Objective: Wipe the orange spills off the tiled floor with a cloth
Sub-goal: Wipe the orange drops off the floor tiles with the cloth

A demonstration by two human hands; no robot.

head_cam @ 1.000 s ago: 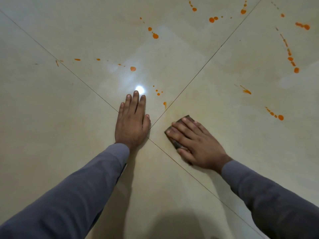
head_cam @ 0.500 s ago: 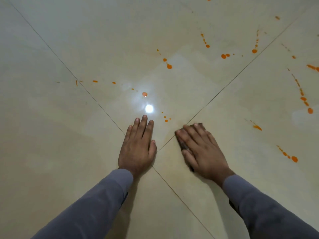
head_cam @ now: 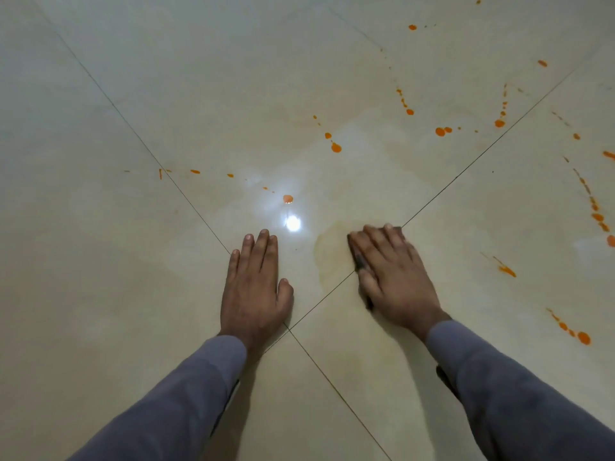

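Tiled floor (head_cam: 139, 294), glossy and cream, is filling the whole view and is reflecting a lamp as a white glare spot (head_cam: 293, 223) near centre; its sheen suggests a slick surface on which liquid is likely to smear rather than soak in. Two grout lines (head_cam: 466, 168) are crossing just below the left hand. Grey sleeves (head_cam: 173, 404) are entering from 7 and 5 o'clock. Orange spills (head_cam: 336, 148) are lying scattered from 9 o'clock round through 12 to 4 o'clock, as separate drops and dotted trails, most of them well apart from both hands; one drop (head_cam: 288, 198) is sitting just above the glare. A faint yellowish smear (head_cam: 329, 247) is showing just left of the right hand. Left hand (head_cam: 254, 291) is resting flat on the tile, fingers straight and together, holding nothing. Right hand (head_cam: 394, 277), at about 3 o'clock of the left, is pressing down with fingers spread and nearly straight. Cloth (head_cam: 361, 261), dark and largely hidden beneath that palm, is showing only at its left edge and far corner; it appears thin, soft and light, so flat downward pressure across its whole face, rather than a pinch, seems the suitable hold.
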